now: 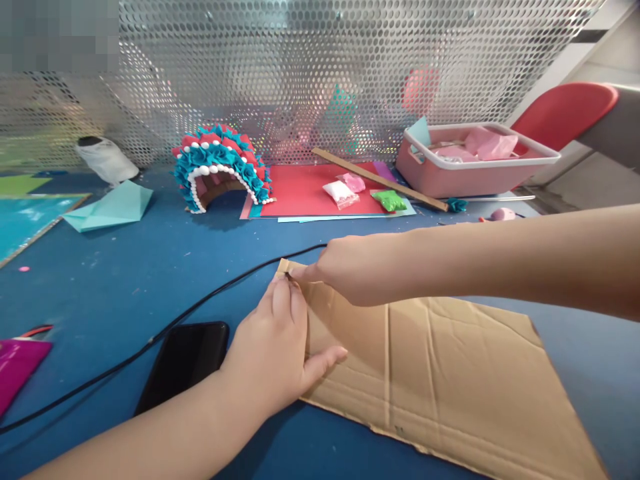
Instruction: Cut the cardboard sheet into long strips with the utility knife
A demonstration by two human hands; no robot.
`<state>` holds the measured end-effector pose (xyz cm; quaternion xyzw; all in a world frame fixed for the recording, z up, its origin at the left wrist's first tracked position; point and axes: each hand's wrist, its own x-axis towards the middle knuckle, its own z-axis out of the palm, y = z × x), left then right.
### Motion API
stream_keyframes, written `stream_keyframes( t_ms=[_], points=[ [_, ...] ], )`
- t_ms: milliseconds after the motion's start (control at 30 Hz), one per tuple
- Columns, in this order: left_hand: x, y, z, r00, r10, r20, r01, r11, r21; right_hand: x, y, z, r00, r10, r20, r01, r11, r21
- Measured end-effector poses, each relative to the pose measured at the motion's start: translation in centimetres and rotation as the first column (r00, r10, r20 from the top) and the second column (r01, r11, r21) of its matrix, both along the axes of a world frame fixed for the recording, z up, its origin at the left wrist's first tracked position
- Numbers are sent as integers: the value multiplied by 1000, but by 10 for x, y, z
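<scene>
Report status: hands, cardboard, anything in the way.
Left hand spread on left side of cardboard. Right hand at its far left corner, grip unclear. Cardboard creased, on blue table. Black cable close by that corner.

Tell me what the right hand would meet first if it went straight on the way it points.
Most likely the left hand, whose fingertips lie near a corner of the cardboard, beside the outstretched finger of the right hand. Depth is unclear, so it might pass over them towards the cable.

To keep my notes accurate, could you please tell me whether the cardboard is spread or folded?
Spread: the cardboard lies broadly flat on the blue table, creased; the left hand hides part.
</scene>
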<state>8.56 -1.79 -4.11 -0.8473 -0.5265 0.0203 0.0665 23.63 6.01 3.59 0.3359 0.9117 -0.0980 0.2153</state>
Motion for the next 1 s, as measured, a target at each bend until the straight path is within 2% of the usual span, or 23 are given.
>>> stream_keyframes(
  t_ms=[133,400,633,767,1000],
  points=[
    [1,0,0,1000,1,-27,-1,1000,11,4,-5,1,1000,-14,2,14,1000,7],
    [0,-1,2,1000,4,-5,-5,1000,-20,9,-5,1,995,85,45,-85,996,1],
    [0,-1,2,1000,9,-21,-10,999,-35,16,-5,-9,999,16,52,-16,1000,-3],
    [0,-1,2,1000,-10,-23,10,1000,3,20,-7,-11,994,-38,100,41,999,-31],
    [-1,-3,0,998,-42,-37,44,998,51,26,-10,-15,995,-57,85,58,998,-18]
  ],
)
